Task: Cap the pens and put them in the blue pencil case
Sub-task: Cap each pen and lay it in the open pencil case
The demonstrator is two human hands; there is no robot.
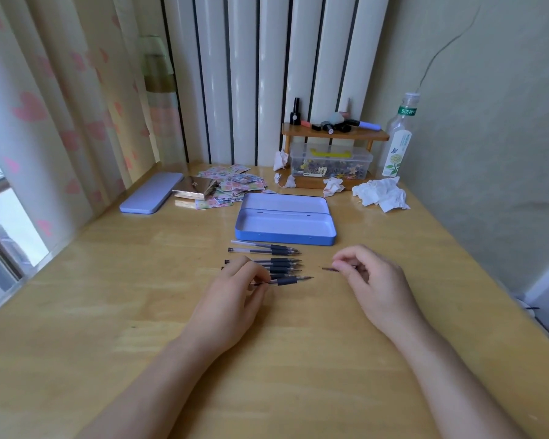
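The clear plastic bottle point(399, 137) at the back right of the counter point(108, 280) wears a green neck band with white Chinese characters, "东方树" legible before the band curves away. The small print on its white flowered label is too small to read.

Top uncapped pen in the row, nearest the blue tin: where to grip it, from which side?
Grip the clear-barrelled pen with the dark rubber grip on its clear barrel, left of the rubber sleeve, coming from above. It lies flat on the wooden desk, tip pointing right, with the open blue metal pencil case just behind and another pen close in front, so only the top is free.
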